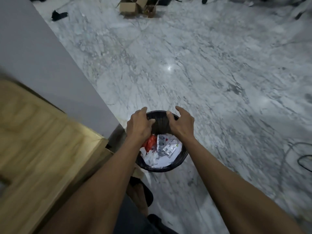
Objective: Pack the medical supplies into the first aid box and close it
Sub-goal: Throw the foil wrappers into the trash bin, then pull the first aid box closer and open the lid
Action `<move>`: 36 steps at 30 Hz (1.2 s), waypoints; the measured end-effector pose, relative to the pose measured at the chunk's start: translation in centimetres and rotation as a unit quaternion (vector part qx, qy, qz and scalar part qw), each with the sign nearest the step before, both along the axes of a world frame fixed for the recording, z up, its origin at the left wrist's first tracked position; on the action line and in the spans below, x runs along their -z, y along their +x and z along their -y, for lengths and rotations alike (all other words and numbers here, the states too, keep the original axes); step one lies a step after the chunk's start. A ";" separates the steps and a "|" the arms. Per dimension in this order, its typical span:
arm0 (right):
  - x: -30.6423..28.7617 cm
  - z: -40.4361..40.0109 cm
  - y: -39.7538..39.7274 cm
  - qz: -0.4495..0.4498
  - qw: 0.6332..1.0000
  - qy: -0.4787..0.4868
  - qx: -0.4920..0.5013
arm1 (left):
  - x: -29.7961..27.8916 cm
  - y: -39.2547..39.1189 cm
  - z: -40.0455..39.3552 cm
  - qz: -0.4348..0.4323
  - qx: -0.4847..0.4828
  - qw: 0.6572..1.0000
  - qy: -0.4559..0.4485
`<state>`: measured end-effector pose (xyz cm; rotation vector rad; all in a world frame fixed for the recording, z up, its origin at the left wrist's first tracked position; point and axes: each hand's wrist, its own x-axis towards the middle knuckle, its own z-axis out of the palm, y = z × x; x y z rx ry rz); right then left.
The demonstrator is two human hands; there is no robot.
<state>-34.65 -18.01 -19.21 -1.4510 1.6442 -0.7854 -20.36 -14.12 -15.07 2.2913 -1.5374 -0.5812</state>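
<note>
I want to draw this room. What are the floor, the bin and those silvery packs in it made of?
Floor: looks like polished marble, grey veins and shiny glints. Bin: probably dark plastic, with a ribbed wall, though it is blurry. Packs: likely foil pill strips, silvery and crinkled.

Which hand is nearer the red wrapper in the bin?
Left. The left hand hangs directly over the red wrapper; the right hand is over the bin's far right rim, beyond the blister packs.
</note>
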 end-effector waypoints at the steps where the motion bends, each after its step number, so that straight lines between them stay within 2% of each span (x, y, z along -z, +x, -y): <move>1: -1.0 -0.1 -0.1 0.006 1.000 -0.005 0.002 | -0.8 -0.1 -0.2 -0.003 0.001 1.000 -0.003; 10: -12.7 -2.7 -0.2 0.074 0.991 -0.110 -0.003 | -11.7 -0.9 -2.7 0.002 0.003 0.995 -0.098; 19: -22.1 -9.3 3.2 0.137 0.968 -0.201 -0.069 | -21.0 2.6 -11.1 0.058 -0.054 0.972 -0.223; 26: -25.1 -15.1 8.9 0.165 0.943 -0.230 -0.175 | -24.2 7.1 -19.5 0.115 -0.124 0.950 -0.261; 36: -25.0 -21.9 16.0 0.189 0.890 -0.234 -0.344 | -24.8 11.5 -30.6 0.153 -0.260 0.918 -0.258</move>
